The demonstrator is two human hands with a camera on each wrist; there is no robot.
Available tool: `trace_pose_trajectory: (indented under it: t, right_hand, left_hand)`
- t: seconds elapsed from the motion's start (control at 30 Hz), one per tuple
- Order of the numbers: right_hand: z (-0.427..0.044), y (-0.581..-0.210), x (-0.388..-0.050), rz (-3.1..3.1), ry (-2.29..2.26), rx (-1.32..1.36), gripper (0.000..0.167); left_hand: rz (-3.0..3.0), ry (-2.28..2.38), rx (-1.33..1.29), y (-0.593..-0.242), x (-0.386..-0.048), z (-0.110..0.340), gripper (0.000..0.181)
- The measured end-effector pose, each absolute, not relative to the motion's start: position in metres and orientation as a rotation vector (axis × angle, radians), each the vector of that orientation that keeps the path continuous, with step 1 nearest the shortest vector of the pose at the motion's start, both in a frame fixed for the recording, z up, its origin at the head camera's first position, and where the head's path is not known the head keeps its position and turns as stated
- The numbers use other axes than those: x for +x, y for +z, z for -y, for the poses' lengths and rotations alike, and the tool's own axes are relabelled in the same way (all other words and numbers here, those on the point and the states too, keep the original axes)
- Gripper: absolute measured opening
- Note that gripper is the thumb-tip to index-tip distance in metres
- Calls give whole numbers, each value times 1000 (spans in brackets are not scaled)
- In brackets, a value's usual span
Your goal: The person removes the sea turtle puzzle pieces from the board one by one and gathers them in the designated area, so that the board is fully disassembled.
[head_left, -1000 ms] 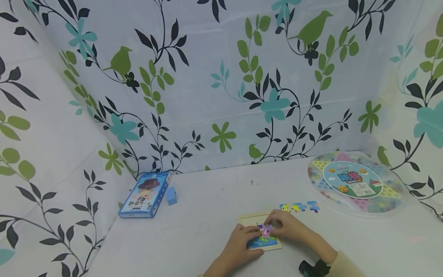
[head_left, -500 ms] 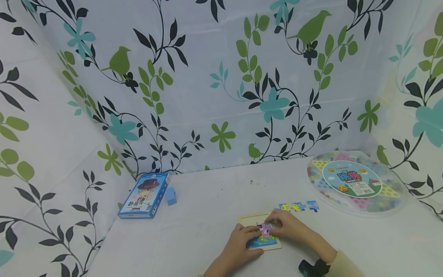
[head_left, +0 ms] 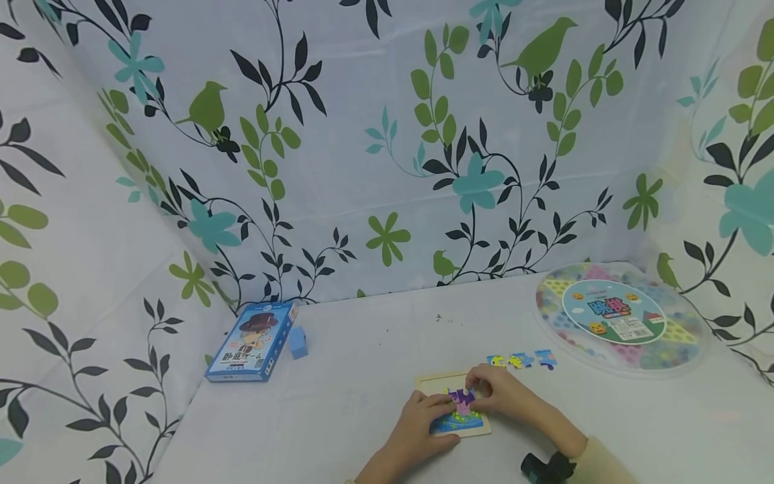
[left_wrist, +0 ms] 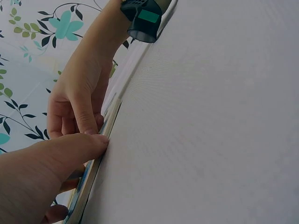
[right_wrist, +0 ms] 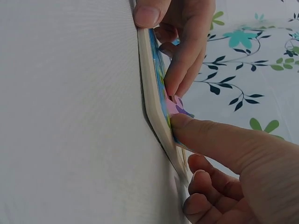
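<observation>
A small wooden-framed jigsaw puzzle [head_left: 456,423] lies on the white table, its lower part filled with blue, green and yellow picture pieces. My left hand [head_left: 420,420] holds the frame at its left side, thumb on the near edge and fingers reaching over the picture. At the picture's middle, my right hand [head_left: 498,393] pinches a pink and purple puzzle piece [head_left: 464,401]. In the right wrist view this piece [right_wrist: 174,107] stands slightly tilted above the others, beside the right thumb. The left fingertips are close to it. Fingers partly hide the picture.
Several loose puzzle pieces [head_left: 521,361] lie beyond the right hand. A round clear-covered game box [head_left: 683,336] sits at the back right. Towards the back left are a blue card-game box [head_left: 250,343] and a small blue block [head_left: 299,343]. Patterned cloth [head_left: 338,168] hangs behind.
The right fingers have shifted slightly at the pink and purple piece, and more purple shows there now. The left hand keeps its place on the frame.
</observation>
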State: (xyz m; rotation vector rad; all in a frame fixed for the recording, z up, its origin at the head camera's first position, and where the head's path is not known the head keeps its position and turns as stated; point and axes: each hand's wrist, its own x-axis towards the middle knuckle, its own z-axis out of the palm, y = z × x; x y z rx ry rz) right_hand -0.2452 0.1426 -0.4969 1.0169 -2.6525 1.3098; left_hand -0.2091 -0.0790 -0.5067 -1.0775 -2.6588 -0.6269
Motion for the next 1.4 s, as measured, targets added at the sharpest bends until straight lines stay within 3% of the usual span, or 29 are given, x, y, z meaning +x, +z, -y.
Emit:
trace_pose_trajectory:
  t: [1.4]
  right_hand:
    - [-141, -484, -243, 2788, 1291, 1021, 25]
  left_hand:
    - [2641, -635, -1083, -510, -211, 79, 44]
